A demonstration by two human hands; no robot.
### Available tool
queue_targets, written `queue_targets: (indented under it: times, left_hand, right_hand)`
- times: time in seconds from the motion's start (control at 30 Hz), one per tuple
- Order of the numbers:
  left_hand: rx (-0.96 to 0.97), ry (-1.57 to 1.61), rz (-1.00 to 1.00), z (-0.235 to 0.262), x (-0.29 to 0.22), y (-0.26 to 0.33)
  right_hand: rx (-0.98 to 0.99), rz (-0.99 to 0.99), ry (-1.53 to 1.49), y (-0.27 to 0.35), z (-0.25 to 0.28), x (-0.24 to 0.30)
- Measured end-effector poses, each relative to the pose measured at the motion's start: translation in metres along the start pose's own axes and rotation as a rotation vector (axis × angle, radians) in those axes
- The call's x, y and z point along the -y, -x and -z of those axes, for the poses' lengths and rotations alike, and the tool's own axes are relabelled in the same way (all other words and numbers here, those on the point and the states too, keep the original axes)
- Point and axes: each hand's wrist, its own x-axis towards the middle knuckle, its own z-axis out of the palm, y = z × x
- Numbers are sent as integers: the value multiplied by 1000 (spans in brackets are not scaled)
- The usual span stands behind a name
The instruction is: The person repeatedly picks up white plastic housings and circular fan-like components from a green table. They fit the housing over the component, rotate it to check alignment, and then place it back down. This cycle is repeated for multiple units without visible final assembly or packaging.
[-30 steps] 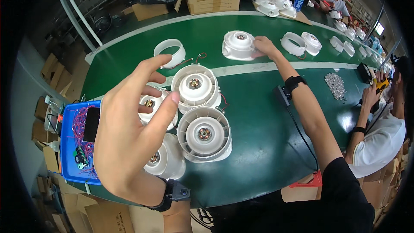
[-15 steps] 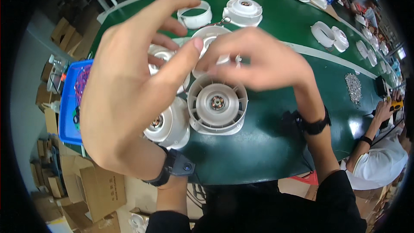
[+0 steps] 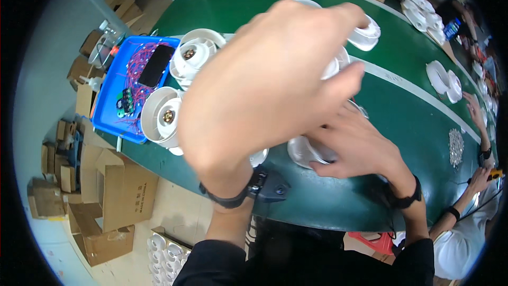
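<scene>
My left hand (image 3: 275,74) is raised high over the middle of the green table, with its thumb and index finger spread apart and nothing visible between them. Below and to its right, my right hand (image 3: 357,145) grips a white fan housing (image 3: 302,152), its thumb along the near side. That housing looks tilted, and much of it is covered by my hands. Left of my left arm sit two white fan housings with copper-coloured motor centres, one nearer (image 3: 159,114) and one farther (image 3: 198,47). Another white round part (image 3: 365,34) shows beyond my left fingertips.
A blue tray (image 3: 108,111) at the left holds pink wires, a black phone-like slab (image 3: 156,66) and green boards. Small metal parts (image 3: 455,148) are heaped at the right, near a co-worker's hand (image 3: 479,180) with a yellow tool. Cardboard boxes (image 3: 127,190) stand on the floor.
The view has swung left. My right hand has come down onto a fan housing, which is now tilted. My left hand has moved right across the table.
</scene>
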Motion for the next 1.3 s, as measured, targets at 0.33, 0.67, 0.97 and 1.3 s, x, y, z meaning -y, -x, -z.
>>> queue_targets:
  times: [0.33,0.67,0.97,1.3]
  left_hand:
    - [38,94,-69,-19,-3,-7]
    - [81,107,21,-16,-31,-17]
    - [-116,298,21,-26,-41,-29]
    - [-42,825,-158,-42,-81,-44]
  right_hand:
    - [95,-327,148,59,36,4]
    - [-238,68,-138,74,113,-22]
    - [-530,253,-229,88,123,-36]
    - [-645,309,-152,104,139,-4]
